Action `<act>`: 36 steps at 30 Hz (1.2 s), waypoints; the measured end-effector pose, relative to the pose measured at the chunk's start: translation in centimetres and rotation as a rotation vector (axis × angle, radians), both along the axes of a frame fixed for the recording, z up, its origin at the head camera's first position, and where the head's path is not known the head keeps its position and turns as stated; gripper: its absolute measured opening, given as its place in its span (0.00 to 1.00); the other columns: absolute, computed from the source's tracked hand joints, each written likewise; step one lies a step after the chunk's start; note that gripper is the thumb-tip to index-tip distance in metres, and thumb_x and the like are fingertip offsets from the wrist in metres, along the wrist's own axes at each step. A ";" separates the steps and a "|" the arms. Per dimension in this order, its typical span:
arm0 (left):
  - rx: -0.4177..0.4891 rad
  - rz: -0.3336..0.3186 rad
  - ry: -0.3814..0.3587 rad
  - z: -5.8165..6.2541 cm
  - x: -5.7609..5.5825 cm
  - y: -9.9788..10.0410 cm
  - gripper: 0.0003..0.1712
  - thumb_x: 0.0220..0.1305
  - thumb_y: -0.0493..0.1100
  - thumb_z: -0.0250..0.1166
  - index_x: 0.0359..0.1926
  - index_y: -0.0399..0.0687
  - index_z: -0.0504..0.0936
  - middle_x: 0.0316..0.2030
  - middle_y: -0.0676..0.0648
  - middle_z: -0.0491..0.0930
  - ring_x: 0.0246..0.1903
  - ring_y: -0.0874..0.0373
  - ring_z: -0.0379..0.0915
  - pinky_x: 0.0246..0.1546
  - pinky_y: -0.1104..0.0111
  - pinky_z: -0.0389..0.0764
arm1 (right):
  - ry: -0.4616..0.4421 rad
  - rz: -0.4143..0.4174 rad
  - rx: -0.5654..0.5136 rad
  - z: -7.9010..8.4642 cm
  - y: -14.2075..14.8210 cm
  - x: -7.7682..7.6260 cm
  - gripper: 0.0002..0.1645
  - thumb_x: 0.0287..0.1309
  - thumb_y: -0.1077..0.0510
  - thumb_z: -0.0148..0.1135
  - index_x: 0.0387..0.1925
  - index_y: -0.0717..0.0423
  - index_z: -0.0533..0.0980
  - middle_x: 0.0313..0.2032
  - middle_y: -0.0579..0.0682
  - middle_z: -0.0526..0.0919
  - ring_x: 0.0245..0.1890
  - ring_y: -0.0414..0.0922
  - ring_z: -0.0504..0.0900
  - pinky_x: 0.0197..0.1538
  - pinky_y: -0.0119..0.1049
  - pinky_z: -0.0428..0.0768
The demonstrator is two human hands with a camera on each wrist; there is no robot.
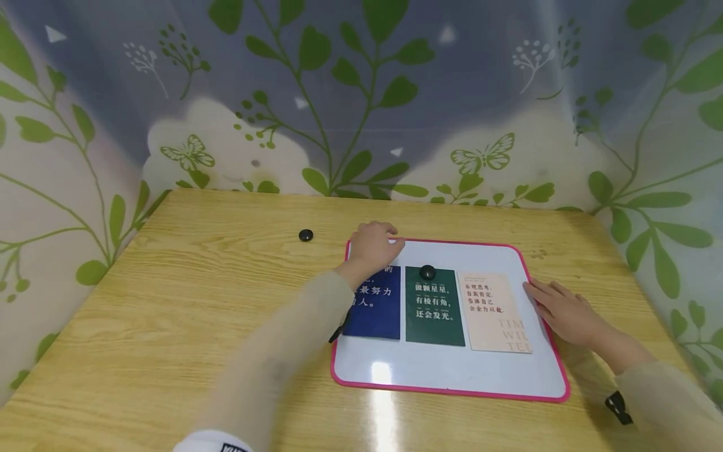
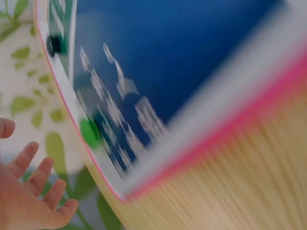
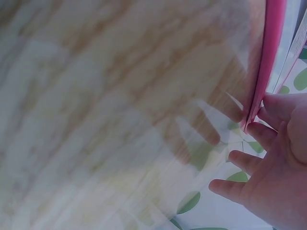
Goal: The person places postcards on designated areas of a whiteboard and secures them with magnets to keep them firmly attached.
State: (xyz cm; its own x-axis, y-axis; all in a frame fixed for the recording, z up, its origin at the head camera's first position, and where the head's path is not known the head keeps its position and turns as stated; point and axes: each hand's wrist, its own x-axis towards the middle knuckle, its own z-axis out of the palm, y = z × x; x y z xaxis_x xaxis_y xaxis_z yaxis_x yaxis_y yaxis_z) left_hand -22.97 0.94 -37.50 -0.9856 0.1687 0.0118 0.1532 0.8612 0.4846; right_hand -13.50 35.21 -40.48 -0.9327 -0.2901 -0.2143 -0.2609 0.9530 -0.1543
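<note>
A whiteboard with a pink rim (image 1: 452, 391) lies on the table. On it, side by side, lie a blue card (image 1: 380, 317), a green card (image 1: 433, 329) and a cream card (image 1: 486, 323). My left hand (image 1: 373, 248) is above the upper left corner, fingers spread with nothing between them in the left wrist view. A green magnet (image 2: 89, 132) sits at the blue card's top; in the head view my hand hides it. A black magnet (image 1: 427, 272) sits at the green card's top. My right hand (image 1: 570, 314) touches the board's right rim with extended fingers.
Another round black magnet (image 1: 305, 235) lies on the wooden table (image 1: 169, 301), left of the board. A leaf-patterned curtain (image 1: 361, 113) hangs behind the table and along both sides.
</note>
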 end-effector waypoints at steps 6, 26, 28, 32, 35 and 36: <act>0.013 0.108 -0.014 0.0 -1.2 -4.4 0.23 0.64 0.55 0.54 0.54 0.49 0.78 0.56 0.43 0.75 0.57 0.43 0.66 0.58 0.51 0.64 | -0.016 -0.007 -0.012 0.1 0.0 0.0 0.32 0.63 0.56 0.51 0.66 0.64 0.59 0.66 0.68 0.58 0.62 0.74 0.54 0.54 0.75 0.54; -0.076 0.209 -0.033 -1.4 -2.4 -14.4 0.27 0.66 0.54 0.52 0.60 0.45 0.71 0.62 0.37 0.67 0.59 0.35 0.59 0.56 0.45 0.61 | 0.033 -0.007 -0.082 0.9 -2.1 0.9 0.43 0.63 0.39 0.51 0.67 0.64 0.56 0.66 0.73 0.55 0.63 0.75 0.51 0.57 0.74 0.51; -0.070 0.215 -0.049 -1.5 -2.4 -14.8 0.27 0.66 0.54 0.52 0.61 0.45 0.71 0.62 0.37 0.66 0.59 0.35 0.58 0.56 0.45 0.61 | 0.035 0.001 -0.089 1.0 -2.3 1.0 0.43 0.63 0.39 0.51 0.68 0.64 0.56 0.66 0.73 0.55 0.63 0.76 0.51 0.58 0.73 0.51; -0.048 0.210 -0.080 -1.6 -2.3 -15.2 0.28 0.66 0.54 0.54 0.61 0.44 0.70 0.63 0.36 0.65 0.59 0.35 0.57 0.56 0.45 0.58 | 0.036 0.010 -0.091 1.2 -2.7 1.3 0.43 0.63 0.39 0.51 0.68 0.64 0.56 0.66 0.73 0.54 0.63 0.75 0.51 0.59 0.71 0.50; -0.052 0.196 -0.101 -1.7 -2.2 -15.3 0.28 0.67 0.53 0.54 0.62 0.43 0.69 0.63 0.34 0.64 0.59 0.35 0.56 0.57 0.46 0.57 | 0.035 0.011 -0.082 1.3 -2.9 1.5 0.43 0.63 0.39 0.51 0.68 0.63 0.57 0.66 0.72 0.55 0.63 0.75 0.51 0.60 0.71 0.50; -0.060 0.192 -0.106 -1.7 -2.2 -15.3 0.28 0.67 0.53 0.54 0.62 0.43 0.69 0.63 0.34 0.63 0.59 0.35 0.56 0.58 0.46 0.57 | 0.031 0.011 -0.080 1.3 -2.9 1.5 0.43 0.62 0.39 0.52 0.68 0.63 0.57 0.66 0.72 0.55 0.63 0.75 0.51 0.60 0.71 0.50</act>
State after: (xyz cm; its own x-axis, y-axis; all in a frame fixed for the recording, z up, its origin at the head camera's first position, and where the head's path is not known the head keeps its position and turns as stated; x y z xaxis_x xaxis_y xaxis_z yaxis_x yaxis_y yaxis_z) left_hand -25.14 -14.32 -39.25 -0.9949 -0.0251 -0.0975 -0.0654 0.8972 0.4367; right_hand -11.96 32.27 -39.14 -0.9352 -0.3154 -0.1610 -0.2773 0.9350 -0.2213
